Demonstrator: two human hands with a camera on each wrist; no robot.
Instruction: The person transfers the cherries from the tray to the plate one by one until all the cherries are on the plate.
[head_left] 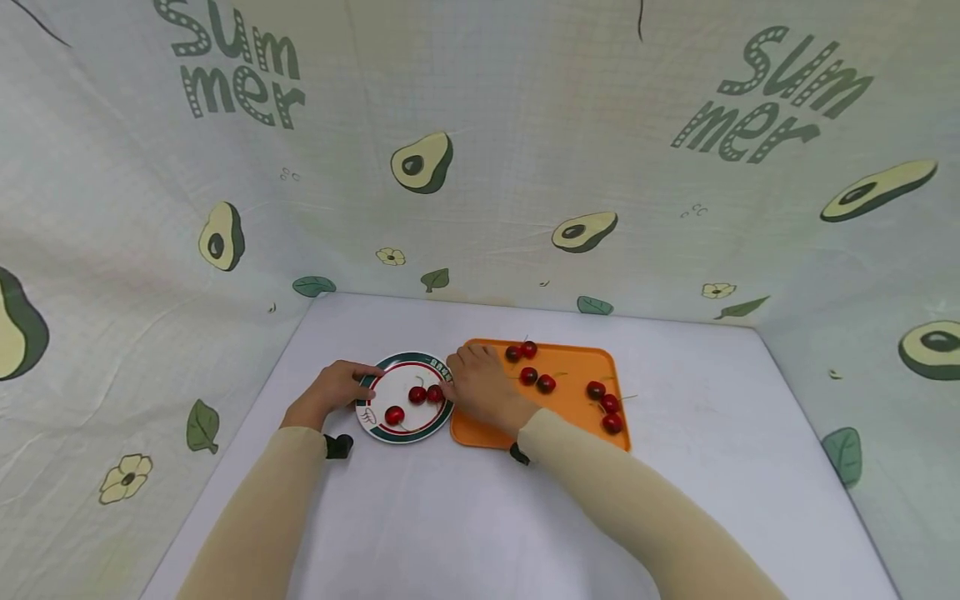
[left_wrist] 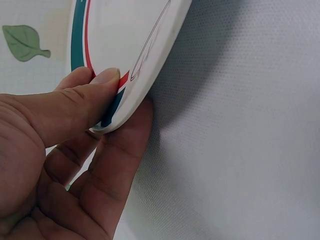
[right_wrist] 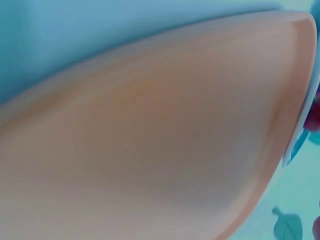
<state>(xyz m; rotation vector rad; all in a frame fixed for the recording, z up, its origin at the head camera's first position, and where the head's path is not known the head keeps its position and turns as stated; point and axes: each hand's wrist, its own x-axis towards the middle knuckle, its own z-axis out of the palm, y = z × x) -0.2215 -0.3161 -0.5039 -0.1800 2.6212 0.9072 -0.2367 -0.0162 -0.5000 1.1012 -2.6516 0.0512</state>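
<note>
A white plate [head_left: 373, 419] with a green and red rim lies on the table and holds three red cherries [head_left: 394, 414]. My left hand [head_left: 337, 387] holds its left rim. In the left wrist view the thumb [left_wrist: 95, 87] presses on top of the plate [left_wrist: 130, 40] and a finger [left_wrist: 130, 140] lies under the edge. My right hand [head_left: 480, 387] rests palm down over the left end of an orange tray [head_left: 573, 362]. Its fingertips reach the plate's right rim beside one cherry [head_left: 435, 392]; whether they pinch it is hidden. The right wrist view is a blur of orange tray [right_wrist: 150, 140].
Several more cherries [head_left: 546, 383] with stems lie scattered on the tray, mostly at its back and right. The table has a grey-white cloth [head_left: 450, 517]. Avocado-print fabric walls [head_left: 525, 167] close it in at the back and on both sides.
</note>
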